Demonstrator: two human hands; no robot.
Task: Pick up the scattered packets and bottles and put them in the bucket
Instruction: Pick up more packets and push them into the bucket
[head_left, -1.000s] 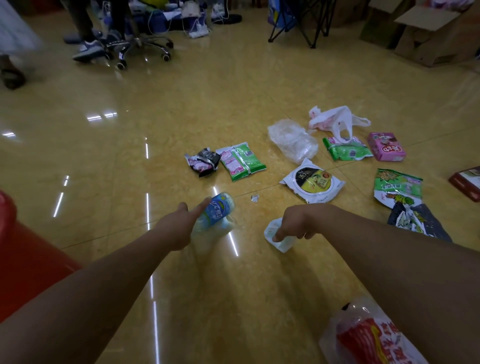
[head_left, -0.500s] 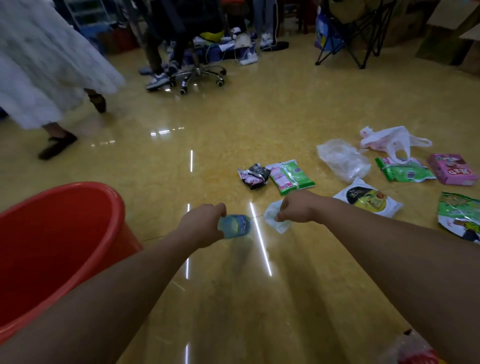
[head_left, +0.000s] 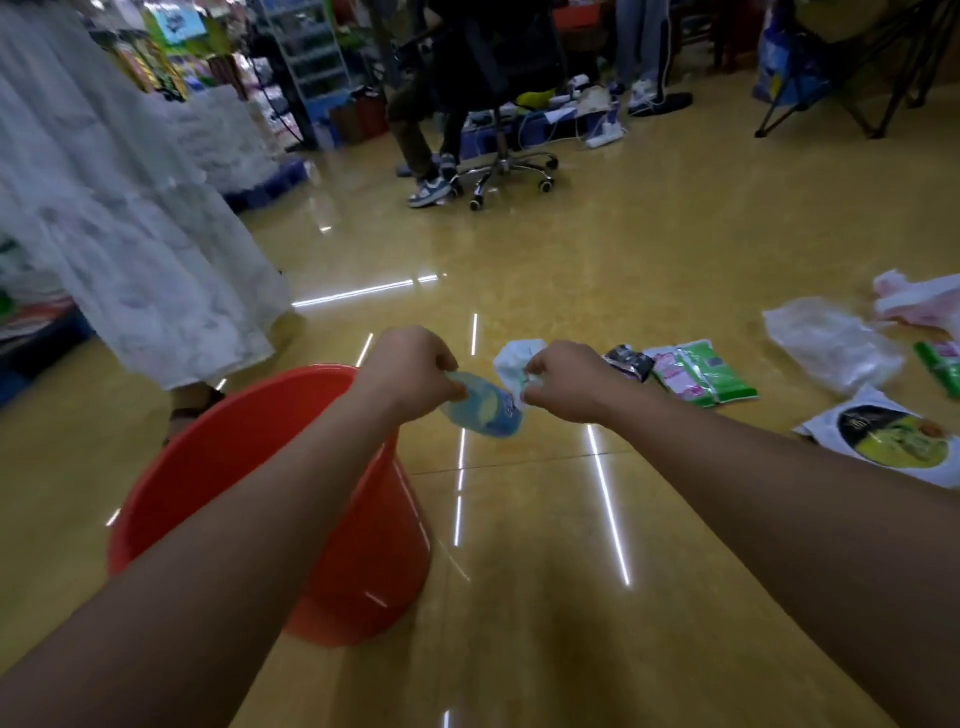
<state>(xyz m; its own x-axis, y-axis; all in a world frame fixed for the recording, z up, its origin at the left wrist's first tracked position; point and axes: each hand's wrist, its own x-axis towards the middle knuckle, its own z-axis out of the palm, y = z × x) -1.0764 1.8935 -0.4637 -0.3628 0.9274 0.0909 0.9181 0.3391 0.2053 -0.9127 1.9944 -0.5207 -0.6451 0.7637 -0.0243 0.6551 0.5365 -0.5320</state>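
Both outstretched arms had swung left to the red bucket (head_left: 249, 467); left hand (head_left: 410, 374) gripped the bottle (head_left: 483, 410), right hand (head_left: 563, 382) pinched a white packet (head_left: 511, 361).

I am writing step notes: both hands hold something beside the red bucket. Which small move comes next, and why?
Probably carry the left hand leftward over the red bucket and release the blue-labelled bottle: it hangs right of the rim, not above the opening. The right hand with its white wrapper can follow.
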